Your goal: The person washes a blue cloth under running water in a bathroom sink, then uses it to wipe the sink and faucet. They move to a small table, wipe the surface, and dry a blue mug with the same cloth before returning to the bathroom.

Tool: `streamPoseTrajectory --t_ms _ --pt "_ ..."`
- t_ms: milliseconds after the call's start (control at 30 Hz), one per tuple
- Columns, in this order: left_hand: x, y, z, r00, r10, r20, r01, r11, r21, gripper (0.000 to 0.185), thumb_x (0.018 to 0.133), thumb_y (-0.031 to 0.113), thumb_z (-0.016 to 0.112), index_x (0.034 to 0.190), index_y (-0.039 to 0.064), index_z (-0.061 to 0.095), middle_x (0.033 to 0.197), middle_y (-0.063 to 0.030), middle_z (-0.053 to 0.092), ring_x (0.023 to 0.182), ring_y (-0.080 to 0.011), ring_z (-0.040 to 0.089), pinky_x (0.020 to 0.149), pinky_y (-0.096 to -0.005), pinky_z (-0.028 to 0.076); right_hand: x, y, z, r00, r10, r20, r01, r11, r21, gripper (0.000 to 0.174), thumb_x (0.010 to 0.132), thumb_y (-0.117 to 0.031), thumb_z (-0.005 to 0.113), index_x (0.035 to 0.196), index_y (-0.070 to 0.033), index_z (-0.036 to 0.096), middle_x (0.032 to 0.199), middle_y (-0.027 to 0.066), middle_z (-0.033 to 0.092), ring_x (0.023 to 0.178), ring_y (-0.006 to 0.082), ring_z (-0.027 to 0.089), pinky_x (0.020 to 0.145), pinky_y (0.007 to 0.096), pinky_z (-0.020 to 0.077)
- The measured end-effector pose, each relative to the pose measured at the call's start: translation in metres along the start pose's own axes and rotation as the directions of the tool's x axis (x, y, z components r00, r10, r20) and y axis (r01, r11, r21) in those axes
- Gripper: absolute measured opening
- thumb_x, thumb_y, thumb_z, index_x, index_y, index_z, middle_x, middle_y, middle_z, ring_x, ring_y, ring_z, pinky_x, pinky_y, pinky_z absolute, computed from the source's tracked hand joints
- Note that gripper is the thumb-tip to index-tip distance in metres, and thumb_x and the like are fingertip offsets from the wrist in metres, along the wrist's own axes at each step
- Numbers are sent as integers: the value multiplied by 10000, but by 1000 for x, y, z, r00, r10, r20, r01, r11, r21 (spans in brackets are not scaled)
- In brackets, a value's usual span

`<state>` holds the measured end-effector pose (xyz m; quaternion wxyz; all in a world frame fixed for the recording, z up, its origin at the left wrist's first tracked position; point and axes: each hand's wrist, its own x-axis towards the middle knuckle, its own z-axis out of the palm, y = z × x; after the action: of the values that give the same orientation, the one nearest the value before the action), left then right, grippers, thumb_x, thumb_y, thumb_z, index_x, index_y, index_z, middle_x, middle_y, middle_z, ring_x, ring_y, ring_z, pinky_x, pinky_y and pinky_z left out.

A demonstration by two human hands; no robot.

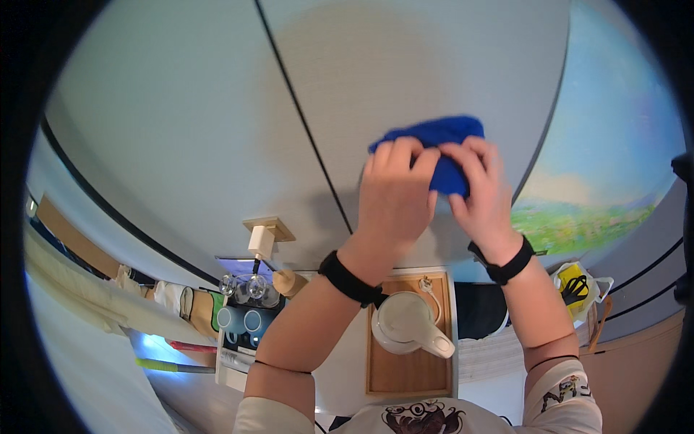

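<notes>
A blue cloth [442, 133] lies folded against the light grey wall panel [347, 70], a little right of a dark vertical seam. Fingers of my left hand [396, 184] press on its left part. My right hand [482, 184] grips the right part, with the thumb at the cloth's lower edge. Both hands are raised side by side, and part of the cloth shows between them. Black bands circle both wrists.
Below stands a white electric kettle [404, 323] on a wooden tray [409, 382]. Blue mugs [255, 321] and upturned glasses [256, 287] stand to the left, under a wall socket with a white charger [261, 241]. A painted landscape [602, 163] covers the right wall; a plastic bag [580, 285] hangs below it.
</notes>
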<state>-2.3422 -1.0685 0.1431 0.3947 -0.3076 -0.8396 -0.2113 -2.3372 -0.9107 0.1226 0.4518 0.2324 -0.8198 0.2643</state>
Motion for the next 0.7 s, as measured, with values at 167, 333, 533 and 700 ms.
streamPoseTrajectory --t_ms 167,333,533,700 --pt "-12 19 17 985 39 170 -52 996 77 399 577 57 689 963 69 591 938 -93 518 883 -273 507 730 -383 430 -27 4 -7 999 42 17 -42 999 -4 515 571 42 632 1064 -95 575 1027 102 506 953 299 525 768 379 469" --pt "-21 27 34 962 108 252 -130 989 72 418 595 48 675 999 73 570 968 -98 506 901 -287 497 742 -385 423 -60 20 -5 991 120 57 -124 990 68 520 563 58 604 1062 -83 574 1027 114 496 955 322 521 757 377 475" --pt "-11 29 55 969 191 155 -198 980 34 384 608 61 654 983 80 580 963 -98 513 905 -285 498 766 -381 420 -66 50 -3 981 165 -104 -156 983 96 552 535 80 601 1060 -85 575 1029 117 500 973 327 511 763 376 469" --pt "-50 23 67 854 207 477 -273 959 72 264 662 129 610 918 74 581 910 -72 509 873 -256 502 734 -370 426 -120 36 20 971 220 94 -233 960 157 566 489 64 633 1034 -78 578 1025 116 506 973 328 506 770 376 469"
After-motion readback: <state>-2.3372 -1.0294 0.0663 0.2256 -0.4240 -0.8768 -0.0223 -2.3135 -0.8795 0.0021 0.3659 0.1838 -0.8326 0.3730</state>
